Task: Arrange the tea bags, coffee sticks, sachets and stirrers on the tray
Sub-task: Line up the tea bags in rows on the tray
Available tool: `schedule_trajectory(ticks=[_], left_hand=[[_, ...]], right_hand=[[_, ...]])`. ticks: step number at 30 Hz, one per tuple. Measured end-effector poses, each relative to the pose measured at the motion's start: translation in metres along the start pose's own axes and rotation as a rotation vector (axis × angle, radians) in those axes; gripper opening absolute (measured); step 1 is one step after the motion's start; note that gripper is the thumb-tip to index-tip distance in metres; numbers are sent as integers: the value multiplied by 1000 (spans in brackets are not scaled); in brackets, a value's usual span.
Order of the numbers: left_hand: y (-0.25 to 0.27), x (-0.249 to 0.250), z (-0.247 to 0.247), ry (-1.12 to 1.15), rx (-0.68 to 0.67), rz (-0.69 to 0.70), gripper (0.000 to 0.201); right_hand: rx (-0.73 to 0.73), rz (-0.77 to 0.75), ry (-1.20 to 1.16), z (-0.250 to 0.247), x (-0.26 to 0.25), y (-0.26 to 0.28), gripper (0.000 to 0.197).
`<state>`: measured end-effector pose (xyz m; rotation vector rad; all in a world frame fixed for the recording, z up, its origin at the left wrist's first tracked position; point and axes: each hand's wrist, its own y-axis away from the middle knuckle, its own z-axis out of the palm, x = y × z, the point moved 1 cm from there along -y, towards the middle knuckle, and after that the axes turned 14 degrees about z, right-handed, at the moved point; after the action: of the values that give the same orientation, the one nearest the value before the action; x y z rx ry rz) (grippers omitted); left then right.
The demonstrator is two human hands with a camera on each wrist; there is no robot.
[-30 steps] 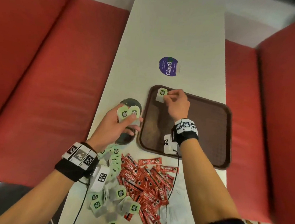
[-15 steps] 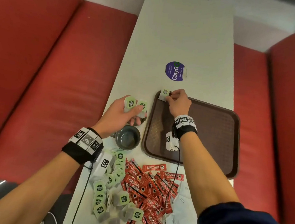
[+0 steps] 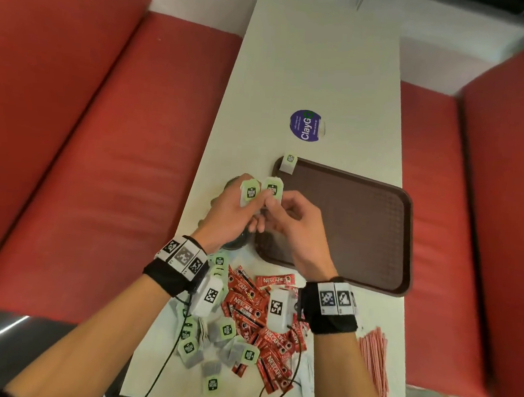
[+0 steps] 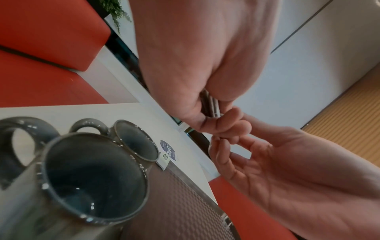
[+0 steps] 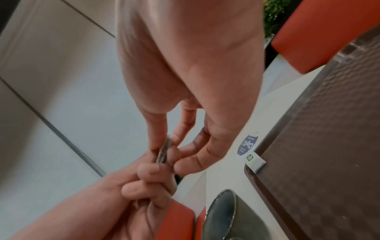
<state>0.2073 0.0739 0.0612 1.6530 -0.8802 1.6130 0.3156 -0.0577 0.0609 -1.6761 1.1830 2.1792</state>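
Passing tea bags (image 3: 262, 190) from left hand (image 3: 231, 214), pinched by right hand (image 3: 293, 222); next, onto tray (image 3: 406, 241).

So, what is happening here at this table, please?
A person is sorting drink supplies onto a brown tray. The left hand holds two green-tagged tea bags, and the right hand pinches one of them. One tea bag already lies at the tray's far left corner. Loose tea bags, red coffee sticks and stirrers wait on the table.
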Motion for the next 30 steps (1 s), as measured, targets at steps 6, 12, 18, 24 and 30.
schedule_trajectory(ticks=[6, 12, 18, 24, 30], left_hand=[[8, 4, -17, -25, -82, -3, 31], [-35, 10, -43, -124, -113, 28, 29], [-91, 11, -28, -137, -132, 51, 28], [-150, 16, -16, -72, -107, 31, 34], [-164, 13, 7, 156, -44, -160, 16]], right_hand=[[226, 41, -48, -20, 10, -5, 15], [467, 120, 56, -65, 14, -65, 13], [604, 185, 218, -86, 15, -142, 10], [607, 251, 407, -97, 16, -192, 9], [605, 309, 432, -96, 17, -209, 19]])
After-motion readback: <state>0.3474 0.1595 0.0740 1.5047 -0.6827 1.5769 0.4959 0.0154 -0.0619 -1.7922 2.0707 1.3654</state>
